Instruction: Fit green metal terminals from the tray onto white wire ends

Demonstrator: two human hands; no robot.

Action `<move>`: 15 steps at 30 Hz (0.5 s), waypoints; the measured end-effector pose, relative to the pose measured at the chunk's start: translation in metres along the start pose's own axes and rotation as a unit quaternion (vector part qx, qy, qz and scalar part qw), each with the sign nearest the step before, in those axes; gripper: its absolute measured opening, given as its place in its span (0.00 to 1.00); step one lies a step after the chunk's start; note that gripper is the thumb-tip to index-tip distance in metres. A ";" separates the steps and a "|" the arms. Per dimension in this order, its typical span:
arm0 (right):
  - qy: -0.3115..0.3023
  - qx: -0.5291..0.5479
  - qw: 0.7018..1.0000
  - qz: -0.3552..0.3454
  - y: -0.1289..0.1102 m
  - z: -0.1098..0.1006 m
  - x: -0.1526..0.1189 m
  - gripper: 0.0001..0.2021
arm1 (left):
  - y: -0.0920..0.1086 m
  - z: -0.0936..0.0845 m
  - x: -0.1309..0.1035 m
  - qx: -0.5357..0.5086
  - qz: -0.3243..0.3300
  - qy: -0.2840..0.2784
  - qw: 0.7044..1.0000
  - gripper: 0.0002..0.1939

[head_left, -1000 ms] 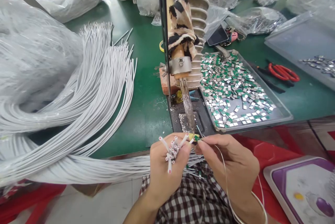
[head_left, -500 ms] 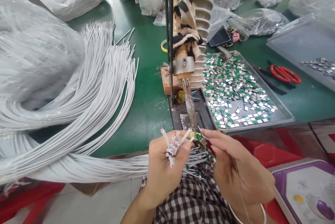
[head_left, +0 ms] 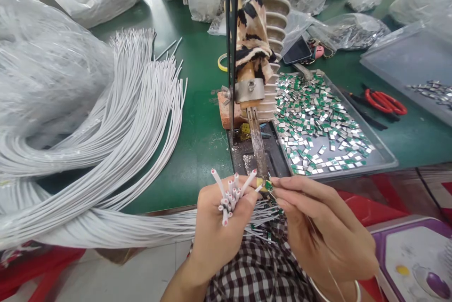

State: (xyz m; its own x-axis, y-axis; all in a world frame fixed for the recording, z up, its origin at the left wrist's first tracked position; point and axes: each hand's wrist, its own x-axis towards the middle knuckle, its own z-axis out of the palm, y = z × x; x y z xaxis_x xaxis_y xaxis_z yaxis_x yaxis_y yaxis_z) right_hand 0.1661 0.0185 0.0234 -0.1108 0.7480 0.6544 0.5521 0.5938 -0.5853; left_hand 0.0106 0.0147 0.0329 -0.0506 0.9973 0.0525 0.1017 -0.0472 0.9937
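Observation:
My left hand (head_left: pixel 217 226) is closed around a bundle of white cables (head_left: pixel 231 196), their pinkish cut ends pointing up. One cable leans out between thumb and forefinger toward a small green circuit board (head_left: pixel 268 185). Something yellow sits at the forefinger's tip. My right hand (head_left: pixel 325 226) pinches that board from the right, and a thin wire (head_left: pixel 330 257) trails down across its palm. Right above both fingertips is the tip of a clamped soldering iron (head_left: pixel 257 144), at or very near the board; actual contact cannot be made out.
A clear tray (head_left: pixel 381 163) of small green-and-silver boards stands right of the iron. Red-handled pliers (head_left: pixel 384 100) lie beyond it. Large bunches of white cables (head_left: pixel 141 104) cover the left. A ribbed hose (head_left: pixel 271 10) rises behind the iron; a purple-and-white stool (head_left: pixel 413 255) is lower right.
The right hand has shifted slightly right and down, and the board now sits closer under the iron's tip. The left hand with its cables has moved a little left.

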 end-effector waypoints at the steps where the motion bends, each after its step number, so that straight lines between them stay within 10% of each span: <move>1: -0.009 0.010 1.000 0.005 0.000 -0.001 -0.001 0.15 | 0.000 0.000 -0.001 0.001 -0.002 -0.002 1.000 0.10; 15: -0.082 0.030 0.987 0.139 0.001 0.003 0.004 0.04 | -0.004 -0.001 0.001 0.048 0.007 -0.079 0.996 0.11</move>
State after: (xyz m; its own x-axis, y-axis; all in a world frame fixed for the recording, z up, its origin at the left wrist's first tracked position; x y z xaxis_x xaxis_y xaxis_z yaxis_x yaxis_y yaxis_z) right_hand 0.1640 0.0233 0.0240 -0.0968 0.9190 0.3821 0.5304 0.3725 -0.7615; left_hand 0.0090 0.0159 0.0288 0.1069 0.9934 0.0422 0.1969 -0.0627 0.9784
